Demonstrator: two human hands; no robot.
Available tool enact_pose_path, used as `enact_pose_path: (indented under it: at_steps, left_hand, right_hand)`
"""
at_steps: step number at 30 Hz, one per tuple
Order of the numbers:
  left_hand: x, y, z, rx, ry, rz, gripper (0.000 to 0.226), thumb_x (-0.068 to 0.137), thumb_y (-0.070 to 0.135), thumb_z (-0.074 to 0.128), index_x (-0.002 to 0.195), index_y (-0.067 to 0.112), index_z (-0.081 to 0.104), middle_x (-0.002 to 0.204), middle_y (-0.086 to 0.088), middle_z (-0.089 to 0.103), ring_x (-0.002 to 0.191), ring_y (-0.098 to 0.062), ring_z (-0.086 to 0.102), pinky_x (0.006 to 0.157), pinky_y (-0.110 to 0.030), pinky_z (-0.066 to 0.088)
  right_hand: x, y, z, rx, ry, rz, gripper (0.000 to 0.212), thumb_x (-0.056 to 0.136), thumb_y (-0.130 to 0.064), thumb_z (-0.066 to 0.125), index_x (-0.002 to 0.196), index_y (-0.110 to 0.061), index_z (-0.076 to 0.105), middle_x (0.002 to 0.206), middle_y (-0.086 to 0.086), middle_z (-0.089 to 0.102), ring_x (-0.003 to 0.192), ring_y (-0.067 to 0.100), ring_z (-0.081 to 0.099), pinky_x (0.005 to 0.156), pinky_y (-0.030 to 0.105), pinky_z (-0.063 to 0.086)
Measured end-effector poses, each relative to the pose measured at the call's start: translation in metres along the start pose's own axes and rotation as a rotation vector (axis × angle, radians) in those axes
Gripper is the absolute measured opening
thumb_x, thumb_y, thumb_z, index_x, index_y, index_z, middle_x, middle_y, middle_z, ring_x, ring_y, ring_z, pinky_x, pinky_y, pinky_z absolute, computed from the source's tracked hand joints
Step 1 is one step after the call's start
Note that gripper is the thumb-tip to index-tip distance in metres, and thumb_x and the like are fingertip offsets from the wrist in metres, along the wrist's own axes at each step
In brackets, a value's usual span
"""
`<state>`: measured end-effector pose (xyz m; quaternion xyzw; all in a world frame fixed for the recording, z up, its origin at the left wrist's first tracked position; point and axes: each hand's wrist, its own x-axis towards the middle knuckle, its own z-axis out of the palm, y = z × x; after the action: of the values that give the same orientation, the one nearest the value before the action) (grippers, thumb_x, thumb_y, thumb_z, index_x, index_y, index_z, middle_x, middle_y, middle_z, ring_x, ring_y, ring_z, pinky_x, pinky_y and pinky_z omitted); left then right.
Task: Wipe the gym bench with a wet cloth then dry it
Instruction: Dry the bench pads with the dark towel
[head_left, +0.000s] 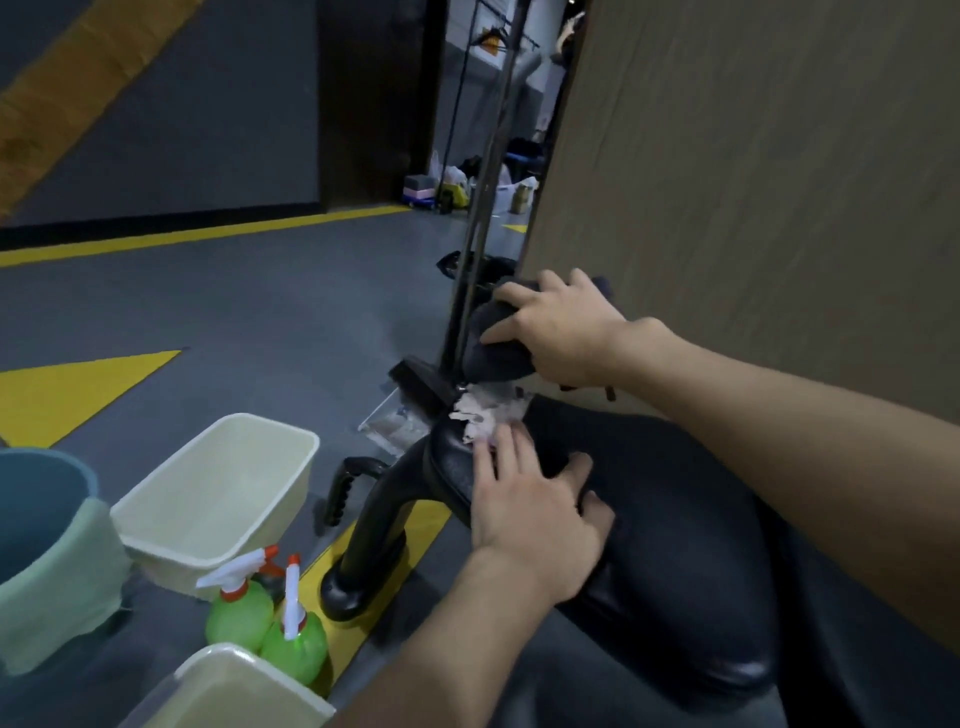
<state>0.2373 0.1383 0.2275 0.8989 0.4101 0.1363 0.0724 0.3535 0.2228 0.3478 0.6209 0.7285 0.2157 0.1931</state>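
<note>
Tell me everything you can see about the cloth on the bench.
The cloth is pale, whitish-pink, crumpled with ragged edges, and looks thin. It lies bunched on the far end of the black padded bench, close to the round pad. The left hand presses its near edge with straight fingers.

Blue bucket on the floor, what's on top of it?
A light green cloth is draped over the blue bucket's rim, hanging down its front. It hides that side, and the bucket's bottom cannot be seen.
</note>
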Motion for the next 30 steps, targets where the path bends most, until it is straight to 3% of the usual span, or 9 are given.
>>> enact_pose_path:
  at_steps: [4,8,10,12,15,19,22,25,30]
  left_hand:
    - [0.001,0.010,-0.011,0.086,-0.057,0.022,0.050,0.096,0.046,0.028,0.145,0.036,0.029,0.162,-0.018,0.007,0.148,-0.036,-0.002,0.106,-0.071,-0.003]
    - [0.011,0.045,-0.012,-0.038,-0.015,0.259,0.053,0.095,0.030,0.041,0.146,0.025,0.029,0.155,-0.004,0.030,0.149,-0.027,0.014,0.116,-0.062,0.004]
    - [0.018,0.072,-0.005,-0.175,-0.007,0.394,0.048,0.095,0.025,0.039,0.143,0.020,0.035,0.149,-0.002,0.040,0.145,-0.021,0.024,0.119,-0.051,0.012]
    - [0.023,0.096,0.003,-0.231,-0.024,0.478,0.045,0.096,0.023,0.038,0.140,0.017,0.041,0.146,-0.002,0.042,0.142,-0.021,0.029,0.118,-0.046,0.018]
    - [0.024,0.116,0.016,-0.160,-0.074,0.497,0.041,0.096,0.029,0.035,0.133,0.018,0.047,0.141,-0.002,0.046,0.134,-0.025,0.036,0.113,-0.048,0.024]
    - [0.015,0.121,0.025,-0.012,-0.015,0.486,0.040,0.095,0.038,0.032,0.125,0.021,0.052,0.138,-0.004,0.047,0.130,-0.028,0.039,0.110,-0.049,0.026]
    - [0.013,0.125,0.023,0.004,-0.024,0.474,0.041,0.096,0.043,0.031,0.124,0.023,0.053,0.135,-0.005,0.049,0.128,-0.029,0.041,0.108,-0.049,0.029]
    - [0.016,0.135,0.018,0.017,-0.024,0.437,0.040,0.097,0.044,0.028,0.122,0.026,0.053,0.128,-0.005,0.049,0.120,-0.031,0.043,0.099,-0.049,0.033]
    - [0.016,0.142,0.033,0.102,0.012,0.412,0.045,0.094,0.047,0.021,0.124,0.034,0.052,0.133,-0.004,0.041,0.121,-0.030,0.036,0.100,-0.054,0.026]
  right_hand:
    - [-0.113,0.033,0.002,0.303,-0.097,0.374,0.067,0.085,-0.015,0.052,0.140,-0.052,0.044,0.147,-0.003,0.036,0.121,0.034,0.045,0.097,0.049,0.041]
    - [-0.211,0.057,0.014,0.614,-0.029,0.688,0.062,0.080,-0.010,0.056,0.134,-0.041,0.058,0.140,-0.001,0.047,0.128,0.026,0.048,0.104,0.045,0.042]
    - [-0.255,0.059,0.019,0.683,0.041,0.850,0.058,0.080,-0.023,0.055,0.135,-0.038,0.056,0.138,0.000,0.049,0.129,0.025,0.048,0.107,0.043,0.040]
    - [-0.288,0.057,0.029,0.649,-0.126,0.949,0.057,0.085,-0.046,0.050,0.141,-0.039,0.047,0.143,0.000,0.046,0.134,0.025,0.044,0.108,0.048,0.037]
    - [-0.317,0.040,0.057,0.778,-0.204,1.012,0.057,0.093,-0.062,0.044,0.144,-0.037,0.045,0.151,-0.004,0.044,0.139,0.018,0.040,0.114,0.044,0.033]
    - [-0.322,0.006,0.094,0.662,-0.233,1.025,0.068,0.091,-0.072,0.035,0.152,-0.044,0.028,0.165,-0.004,0.017,0.151,0.022,0.013,0.116,0.055,0.023]
    - [-0.322,-0.003,0.096,0.584,-0.183,1.007,0.059,0.094,-0.068,0.034,0.150,-0.047,0.031,0.164,-0.003,0.017,0.150,0.026,0.012,0.113,0.056,0.026]
    - [-0.326,-0.010,0.102,0.496,-0.224,0.878,0.056,0.099,-0.060,0.027,0.153,-0.051,0.015,0.167,-0.003,0.003,0.152,0.029,0.002,0.117,0.055,0.022]
    - [-0.309,0.021,0.126,0.557,-0.241,0.882,0.059,0.097,-0.056,0.027,0.153,-0.051,0.009,0.167,0.001,0.001,0.151,0.033,0.000,0.114,0.062,0.021]
